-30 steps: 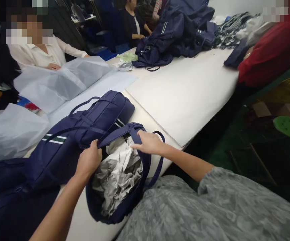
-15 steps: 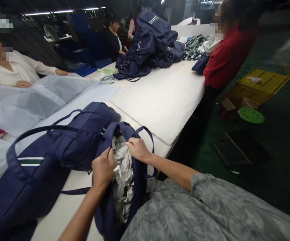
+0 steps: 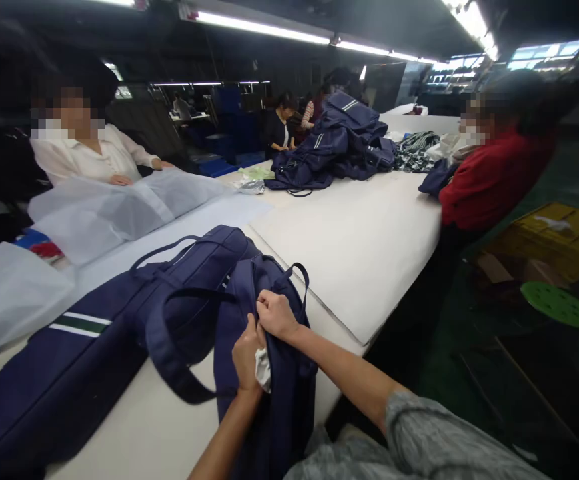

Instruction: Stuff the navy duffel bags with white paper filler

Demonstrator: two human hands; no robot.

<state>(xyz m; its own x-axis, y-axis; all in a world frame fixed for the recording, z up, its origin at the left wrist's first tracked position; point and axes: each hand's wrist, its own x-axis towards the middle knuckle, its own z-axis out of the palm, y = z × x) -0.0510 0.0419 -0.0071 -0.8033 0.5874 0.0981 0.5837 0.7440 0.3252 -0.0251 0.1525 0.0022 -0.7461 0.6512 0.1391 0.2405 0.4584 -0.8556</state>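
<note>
A navy bag (image 3: 292, 393) stands at the table's near edge, its long opening drawn mostly together. White crumpled filling (image 3: 263, 370) shows in a small gap beside my left hand (image 3: 248, 352), whose fingers are closed on the left edge of the opening. Right against it, my right hand (image 3: 277, 315) pinches the bag's edge near the top of the opening. Whether a zipper pull is between the fingers is too small to tell. More navy bags with a green and white stripe (image 3: 82, 323) lie to the left on the white table (image 3: 134, 413).
Translucent sheeting (image 3: 114, 213) lies before a person in white across the table. A heap of navy bags (image 3: 339, 143) is at the back. On the right are a person in red (image 3: 494, 170), a yellow crate (image 3: 559, 233) and a green stool (image 3: 557, 305).
Both hands have come together, and the bag's opening has narrowed over the white filling. The camera view has tilted up, showing more ceiling lights.
</note>
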